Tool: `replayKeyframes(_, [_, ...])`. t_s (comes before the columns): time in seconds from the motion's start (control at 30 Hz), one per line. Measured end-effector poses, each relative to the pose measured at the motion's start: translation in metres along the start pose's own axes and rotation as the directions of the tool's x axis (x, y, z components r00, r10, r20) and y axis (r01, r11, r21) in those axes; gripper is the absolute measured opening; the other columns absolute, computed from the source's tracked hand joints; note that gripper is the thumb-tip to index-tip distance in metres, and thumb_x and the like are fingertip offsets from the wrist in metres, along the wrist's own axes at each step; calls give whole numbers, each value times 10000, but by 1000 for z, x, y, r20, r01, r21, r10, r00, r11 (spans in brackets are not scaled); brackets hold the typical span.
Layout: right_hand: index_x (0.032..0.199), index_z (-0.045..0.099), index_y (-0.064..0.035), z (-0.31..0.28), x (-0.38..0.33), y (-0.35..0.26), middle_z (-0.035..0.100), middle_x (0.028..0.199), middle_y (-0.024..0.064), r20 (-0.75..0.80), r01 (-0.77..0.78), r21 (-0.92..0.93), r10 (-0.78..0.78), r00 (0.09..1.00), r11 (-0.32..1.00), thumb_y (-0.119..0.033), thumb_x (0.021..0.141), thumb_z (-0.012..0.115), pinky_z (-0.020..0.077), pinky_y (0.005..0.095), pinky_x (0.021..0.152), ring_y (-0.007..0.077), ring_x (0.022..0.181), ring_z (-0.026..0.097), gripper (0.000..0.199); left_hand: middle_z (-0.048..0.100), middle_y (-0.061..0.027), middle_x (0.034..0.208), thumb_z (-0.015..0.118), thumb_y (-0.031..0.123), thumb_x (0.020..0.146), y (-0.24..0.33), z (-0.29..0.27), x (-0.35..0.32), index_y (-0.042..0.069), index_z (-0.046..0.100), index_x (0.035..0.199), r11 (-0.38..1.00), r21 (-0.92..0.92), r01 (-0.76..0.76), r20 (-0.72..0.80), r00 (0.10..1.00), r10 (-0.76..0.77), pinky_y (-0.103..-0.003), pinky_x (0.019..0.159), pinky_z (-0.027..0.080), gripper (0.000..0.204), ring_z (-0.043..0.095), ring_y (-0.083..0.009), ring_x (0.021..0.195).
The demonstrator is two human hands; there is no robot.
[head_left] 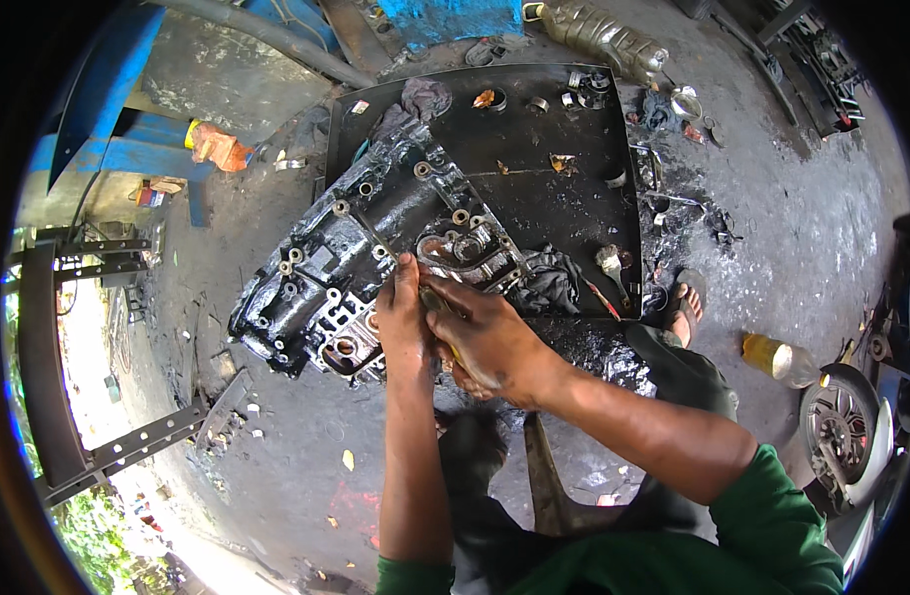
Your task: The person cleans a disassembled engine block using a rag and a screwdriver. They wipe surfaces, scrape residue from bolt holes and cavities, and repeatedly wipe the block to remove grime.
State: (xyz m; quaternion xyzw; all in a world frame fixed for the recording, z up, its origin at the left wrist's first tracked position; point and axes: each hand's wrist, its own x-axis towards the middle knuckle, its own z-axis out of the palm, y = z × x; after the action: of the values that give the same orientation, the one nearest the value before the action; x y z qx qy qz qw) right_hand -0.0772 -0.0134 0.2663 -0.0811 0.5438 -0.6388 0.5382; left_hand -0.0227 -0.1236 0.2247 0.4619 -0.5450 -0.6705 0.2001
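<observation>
A large, oily metal engine casting [346,233] lies slanted in front of me, with bolt holes along its edges. My left hand [403,322] is closed over its near edge, thumb pointing away from me. Pressed against it, my right hand [489,342] is wrapped round a hand tool with a yellowish handle [456,353]; most of the tool is hidden by my fingers. From the left thumb a slim dark rod [373,235] runs out over the casting; whether it belongs to the tool is unclear. A curved metal housing [470,260] sits just beyond my right knuckles.
Beneath the casting's far side is a black metal tray [564,223] with dark rags [549,283] and small parts. Bottles [782,359] and a wheel [840,421] stand at the right. Metal beams [53,347] rise at the left. My sandalled foot [686,302] is beside the tray.
</observation>
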Motion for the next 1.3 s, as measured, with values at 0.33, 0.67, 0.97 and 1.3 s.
replayKeyframes(0.33, [1432, 433, -108, 8, -2, 6, 523, 694, 16, -83, 15, -125, -25, 996, 992, -123, 987, 476, 378, 266, 409, 75, 481, 439, 447, 583, 13, 792, 627, 368, 937, -1, -9, -2, 89, 607, 929, 996, -36, 79, 31, 996, -78, -224, 603, 437, 280, 546, -101, 677])
replayKeyframes(0.67, [1403, 436, -23, 11, 1, 31, 562, 745, 24, -64, 155, -259, -177, 982, 953, -128, 985, 500, 421, 248, 527, 58, 586, 452, 436, 613, -26, 792, 544, 379, 982, -17, -21, 3, 17, 632, 900, 996, -54, 72, 49, 996, -69, -265, 594, 426, 382, 533, -108, 674])
replayKeyframes(0.97, [1438, 408, -126, 17, -1, 23, 485, 652, 10, 28, -201, 251, 201, 979, 947, -168, 1004, 456, 340, 255, 372, 85, 445, 431, 438, 560, -10, 735, 536, 386, 970, -15, -28, 14, 25, 624, 865, 996, 52, 76, 116, 990, -81, -285, 588, 403, 386, 483, -104, 663])
replayKeyframes(1.3, [1405, 455, -118, 4, 4, 31, 563, 745, 88, -2, 54, -62, -55, 999, 997, -164, 976, 505, 429, 291, 490, 113, 523, 494, 435, 606, -48, 763, 542, 474, 965, 2, -17, -2, -5, 661, 939, 998, 66, 7, 83, 996, -12, -277, 594, 416, 494, 528, -130, 662])
